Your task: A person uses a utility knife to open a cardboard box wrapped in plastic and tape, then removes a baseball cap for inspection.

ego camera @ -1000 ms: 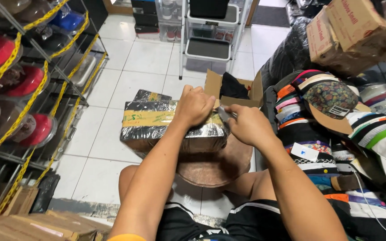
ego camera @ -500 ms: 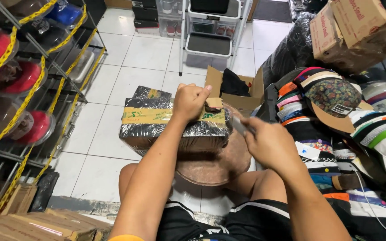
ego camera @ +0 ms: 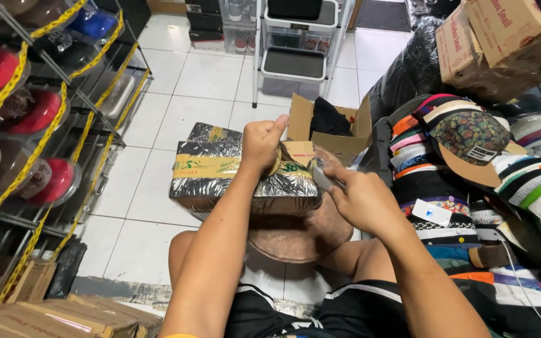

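Note:
A box wrapped in black plastic film with a band of yellow tape (ego camera: 220, 172) rests on a round brown stool (ego camera: 302, 235) between my knees. My left hand (ego camera: 263, 143) is clenched on the top of the box, gripping the wrapping and tape near its right end. My right hand (ego camera: 358, 199) holds a small grey cutter (ego camera: 322, 176) against the box's right edge. A second wrapped parcel (ego camera: 211, 133) lies just behind the box.
An open cardboard box with dark cloth (ego camera: 332, 125) stands behind the stool. Stacks of caps (ego camera: 464, 144) fill the right side, wire racks of caps (ego camera: 26, 125) the left. A white step stool (ego camera: 295, 44) stands farther back. Flat cardboard (ego camera: 51, 316) lies at bottom left.
My right hand has drawn back from the top of the box toward its right edge, now showing the cutter. My left hand stays clenched on the wrapping.

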